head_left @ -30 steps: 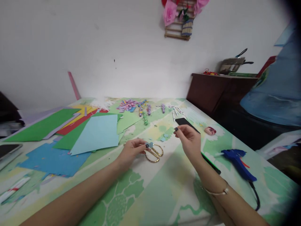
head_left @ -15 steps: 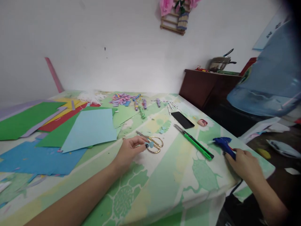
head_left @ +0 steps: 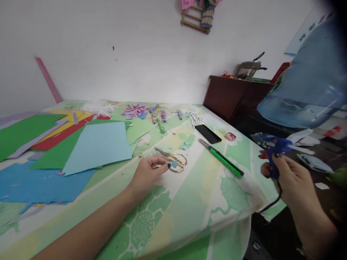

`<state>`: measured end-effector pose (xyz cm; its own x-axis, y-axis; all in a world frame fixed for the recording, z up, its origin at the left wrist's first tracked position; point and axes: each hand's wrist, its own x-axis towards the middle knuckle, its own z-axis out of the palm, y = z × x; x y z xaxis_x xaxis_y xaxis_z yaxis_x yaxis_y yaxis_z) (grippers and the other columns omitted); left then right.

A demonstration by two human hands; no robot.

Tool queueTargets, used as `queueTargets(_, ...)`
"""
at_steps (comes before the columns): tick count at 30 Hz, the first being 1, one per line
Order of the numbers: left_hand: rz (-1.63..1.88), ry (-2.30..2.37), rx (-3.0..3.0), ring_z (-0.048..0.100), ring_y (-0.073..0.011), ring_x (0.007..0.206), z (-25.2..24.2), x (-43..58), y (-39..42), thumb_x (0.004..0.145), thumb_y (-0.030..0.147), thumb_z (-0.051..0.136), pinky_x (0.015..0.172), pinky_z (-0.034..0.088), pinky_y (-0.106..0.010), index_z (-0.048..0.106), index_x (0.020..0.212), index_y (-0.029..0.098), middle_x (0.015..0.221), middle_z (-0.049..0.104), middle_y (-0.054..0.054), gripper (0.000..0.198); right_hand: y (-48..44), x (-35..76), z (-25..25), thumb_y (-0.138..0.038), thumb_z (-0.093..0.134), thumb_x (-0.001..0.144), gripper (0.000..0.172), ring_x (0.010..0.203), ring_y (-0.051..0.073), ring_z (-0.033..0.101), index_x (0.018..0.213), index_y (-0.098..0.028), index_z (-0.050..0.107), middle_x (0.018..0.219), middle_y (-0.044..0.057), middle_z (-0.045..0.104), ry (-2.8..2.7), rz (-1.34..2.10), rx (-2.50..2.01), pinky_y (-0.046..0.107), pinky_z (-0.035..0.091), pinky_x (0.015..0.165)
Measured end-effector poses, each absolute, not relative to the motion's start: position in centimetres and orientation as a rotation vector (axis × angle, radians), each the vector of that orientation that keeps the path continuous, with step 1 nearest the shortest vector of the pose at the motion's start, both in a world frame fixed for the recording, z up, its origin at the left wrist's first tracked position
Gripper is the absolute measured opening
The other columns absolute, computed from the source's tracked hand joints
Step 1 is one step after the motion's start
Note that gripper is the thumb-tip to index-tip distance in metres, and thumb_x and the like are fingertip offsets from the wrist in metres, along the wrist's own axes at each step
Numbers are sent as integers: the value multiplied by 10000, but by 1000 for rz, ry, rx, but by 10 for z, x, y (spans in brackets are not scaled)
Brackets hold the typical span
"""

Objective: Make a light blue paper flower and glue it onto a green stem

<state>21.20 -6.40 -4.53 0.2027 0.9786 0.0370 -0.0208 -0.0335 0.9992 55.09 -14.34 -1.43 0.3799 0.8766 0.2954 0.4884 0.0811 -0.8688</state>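
Partly blurred glue gun [head_left: 273, 151] in right hand [head_left: 291, 178]

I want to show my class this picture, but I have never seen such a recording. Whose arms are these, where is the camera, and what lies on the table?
The camera sits on a person's head and looks down at their own bare hands. The left hand pinches a small blue paper piece above gold scissors. The right hand holds a blue glue gun off the table's edge. On the table lie coloured paper sheets, a green knife and a black phone.
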Motion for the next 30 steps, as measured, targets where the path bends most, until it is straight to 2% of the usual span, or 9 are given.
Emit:
queueTargets(1,1083,1034,1312,565,-190,834,-47,212,-64,647,262,685,728,403,-278,667,648,150,887,638,-69,114,-148,533,-11,-470,431,844,247,450,117,333,833,-243,526,535,-18,387,-1147,613,-1425,270,196,433)
queueTargets(4,1072,1047,1296,560,-188,807,-51,212,-63,665,291,682,678,394,-271,674,688,153,910,635,-71,141,-156,482,-9,-548,446,811,377,333,43,130,840,-199,586,422,-81,259,-995,1107,-1129,219,125,341)
queueTargets(6,1086,1047,1290,554,-184,812,-52,211,-62,670,296,684,670,388,-264,676,683,153,931,630,-70,143,-157,455,-14,-515,544,761,353,309,31,139,888,-188,583,398,-91,296,-1015,1329,-998,186,116,309)
queueTargets(8,1110,1043,1286,547,-172,812,-52,211,-61,672,295,689,674,382,-256,679,675,158,938,624,-60,137,-156,435,-20,-449,590,744,318,287,31,199,881,-162,575,389,-84,359,-1063,1431,-931,176,164,299)
queueTargets(11,1139,1032,1262,537,-154,808,-51,209,-59,677,287,693,684,373,-247,676,663,164,932,615,-43,125,-154,418,-31,-407,543,796,267,278,44,295,822,-142,558,401,-59,429,-1138,1433,-933,179,210,306)
queueTargets(14,1144,1006,1235,524,-140,794,-51,207,-59,683,261,689,684,366,-241,675,655,165,907,607,-32,102,-156,411,-39,-404,503,834,275,293,43,336,791,-136,548,424,-51,448,-1243,1376,-1002,184,223,339)
queueTargets(19,1121,956,1208,491,-116,738,-52,208,-59,685,248,688,648,357,-235,689,685,164,929,589,-32,84,-161,407,-44,-409,490,837,300,292,43,311,756,-127,552,390,-59,406,-1238,1277,-1087,196,195,353)
queueTargets(30,1115,968,1190,503,-147,762,-50,211,-62,657,244,697,653,375,-246,678,649,150,898,592,-53,97,-162,402,-53,-432,493,823,310,313,37,284,752,-132,530,422,-71,372,-1175,1318,-1187,190,174,352)
